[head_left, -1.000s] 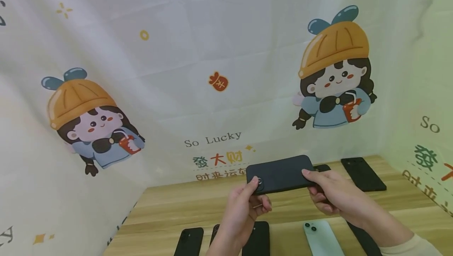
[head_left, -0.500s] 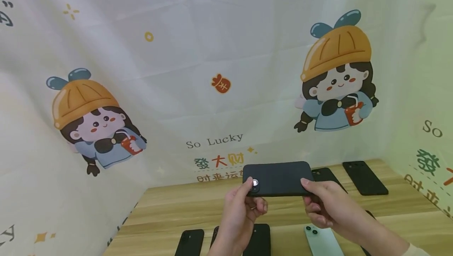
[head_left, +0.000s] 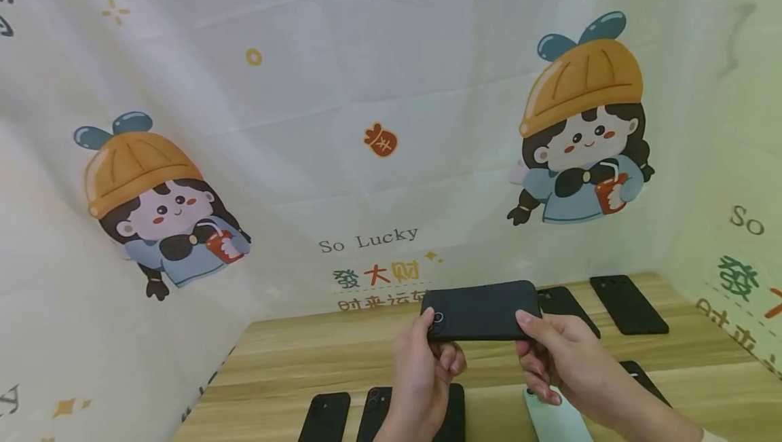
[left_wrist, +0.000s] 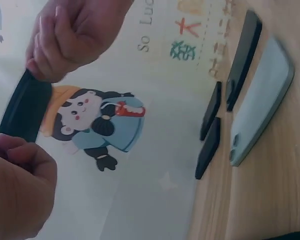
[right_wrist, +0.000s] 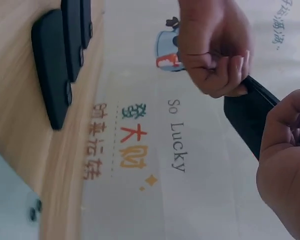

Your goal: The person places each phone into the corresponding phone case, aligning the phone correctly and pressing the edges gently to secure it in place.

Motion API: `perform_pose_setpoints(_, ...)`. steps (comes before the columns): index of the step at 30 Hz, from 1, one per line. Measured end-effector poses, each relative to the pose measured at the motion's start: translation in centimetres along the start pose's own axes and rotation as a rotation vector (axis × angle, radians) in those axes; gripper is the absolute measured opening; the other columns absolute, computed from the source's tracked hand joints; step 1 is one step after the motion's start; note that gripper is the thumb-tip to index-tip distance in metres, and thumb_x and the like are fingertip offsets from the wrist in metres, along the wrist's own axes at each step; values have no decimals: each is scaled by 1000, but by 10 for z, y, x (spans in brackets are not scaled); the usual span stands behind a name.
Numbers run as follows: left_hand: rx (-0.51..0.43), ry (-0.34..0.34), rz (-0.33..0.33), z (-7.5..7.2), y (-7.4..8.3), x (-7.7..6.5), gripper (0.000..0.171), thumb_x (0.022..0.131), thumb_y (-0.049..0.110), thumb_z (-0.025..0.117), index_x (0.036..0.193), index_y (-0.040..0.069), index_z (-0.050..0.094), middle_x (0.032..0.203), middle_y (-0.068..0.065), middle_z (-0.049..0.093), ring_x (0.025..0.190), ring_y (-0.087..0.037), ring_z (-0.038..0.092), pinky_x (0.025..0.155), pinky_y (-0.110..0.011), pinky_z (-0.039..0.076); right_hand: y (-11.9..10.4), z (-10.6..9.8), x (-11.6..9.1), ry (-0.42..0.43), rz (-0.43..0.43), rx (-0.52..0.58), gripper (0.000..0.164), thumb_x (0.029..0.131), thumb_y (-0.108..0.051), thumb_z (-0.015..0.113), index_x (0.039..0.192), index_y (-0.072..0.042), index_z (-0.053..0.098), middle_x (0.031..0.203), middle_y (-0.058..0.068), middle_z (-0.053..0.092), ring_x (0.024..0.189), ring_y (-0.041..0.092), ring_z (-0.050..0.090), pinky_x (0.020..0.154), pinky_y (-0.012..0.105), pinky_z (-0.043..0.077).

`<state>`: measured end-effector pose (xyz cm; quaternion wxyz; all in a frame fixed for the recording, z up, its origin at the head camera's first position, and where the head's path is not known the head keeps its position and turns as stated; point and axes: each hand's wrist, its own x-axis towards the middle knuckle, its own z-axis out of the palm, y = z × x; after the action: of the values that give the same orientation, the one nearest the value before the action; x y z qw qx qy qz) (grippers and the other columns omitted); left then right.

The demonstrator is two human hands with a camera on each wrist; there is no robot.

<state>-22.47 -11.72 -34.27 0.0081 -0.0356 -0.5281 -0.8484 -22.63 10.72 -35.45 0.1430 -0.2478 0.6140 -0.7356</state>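
A dark smartphone (head_left: pixel 479 309) is held sideways above the table, its back with a round camera at the left end facing the head camera. My left hand (head_left: pixel 421 367) grips its left end, the thumb beside the camera and the other fingers curled beneath. At the opposite end my right hand (head_left: pixel 568 354) pinches the phone, thumb on the back. The left wrist view shows both hands on the phone (left_wrist: pixel 22 110), as does the right wrist view, where the phone (right_wrist: pixel 247 112) appears edge-on. Its far face is hidden in the head view.
On the wooden table (head_left: pixel 293 354) lie several phones: a mint one (head_left: pixel 559 418) below my right hand, black ones (head_left: pixel 325 418) at the front left, and others (head_left: pixel 629 303) at the back right. A printed cloth (head_left: pixel 452 191) hangs behind and at both sides.
The phone has come down slightly, with both hands keeping their grip. My right hand has shifted a little left and lower, uncovering more of the black phone behind it.
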Motion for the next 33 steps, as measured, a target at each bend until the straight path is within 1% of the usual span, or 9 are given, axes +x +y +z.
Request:
perform_pose_setpoints(3, -53, -29, -4, 2, -2, 1, 35, 115, 30, 42, 118, 2, 62, 50, 7, 38, 48, -7, 38, 57, -24, 40, 0, 2, -2, 16, -60, -24, 40, 119, -27, 35, 91, -10, 57, 68, -4, 51, 53, 15, 51, 47, 27, 47)
perform_pose_setpoints(8, -41, -64, 41, -1, 4, 4, 40, 114, 33, 42, 125, 0, 63, 51, 9, 37, 49, -6, 36, 58, -22, 39, -2, 6, -1, -11, -109, -47, 40, 118, -25, 37, 89, -9, 60, 68, -3, 49, 52, 21, 46, 45, 35, 40)
perform_pose_setpoints(12, -57, -77, 40, -8, 9, 7, 39, 114, 31, 40, 124, 3, 65, 52, 9, 35, 48, -5, 32, 57, -20, 37, -2, 6, 1, -134, -97, -29, 46, 119, -26, 32, 90, -11, 65, 70, -4, 51, 53, 20, 45, 48, 39, 38)
perform_pose_setpoints(16, -90, -139, 13, -19, 13, 10, 36, 113, 31, 38, 108, 14, 70, 50, 12, 35, 47, -4, 27, 56, -18, 32, 2, -2, 1, -245, -54, 25, 60, 119, -34, 17, 94, -13, 67, 74, -6, 57, 56, 15, 47, 48, 38, 34)
perform_pose_setpoints(19, -74, -243, -8, -26, 16, 13, 40, 111, 30, 38, 85, 23, 67, 48, 16, 38, 45, -1, 31, 55, -16, 32, 2, -7, 1, -244, -38, 52, 65, 118, -39, 12, 93, -15, 67, 73, -7, 58, 56, 14, 46, 48, 37, 30)
perform_pose_setpoints(23, -10, -473, -95, -30, 16, 13, 47, 109, 26, 33, 69, 29, 58, 50, 20, 41, 48, 4, 41, 59, -15, 42, -1, -5, 3, -237, -5, 30, 59, 119, -37, 19, 92, -14, 66, 71, -7, 56, 54, 11, 45, 47, 34, 28)
perform_pose_setpoints(28, 71, -762, -216, -24, 8, 9, 49, 106, 21, 30, 66, 31, 57, 50, 16, 23, 49, 8, 40, 66, -12, 49, -3, 4, 6, -276, 66, -37, 55, 119, -36, 27, 90, -14, 68, 68, -8, 56, 52, 6, 45, 44, 26, 29)
perform_pose_setpoints(31, 88, -890, -265, -18, 2, 9, 48, 104, 19, 27, 71, 30, 60, 52, 13, 17, 48, 8, 36, 64, -11, 46, -2, 8, 6, -342, 72, 1, 54, 118, -33, 30, 89, -18, 73, 63, -10, 55, 45, 9, 38, 42, 27, 25)
perform_pose_setpoints(33, 97, -950, -300, -16, -2, 10, 46, 103, 19, 25, 74, 30, 59, 52, 14, 17, 47, 6, 31, 59, -11, 42, 1, 10, 5, -400, 58, 67, 53, 118, -28, 31, 93, -19, 77, 61, -11, 53, 42, 14, 30, 41, 29, 23)
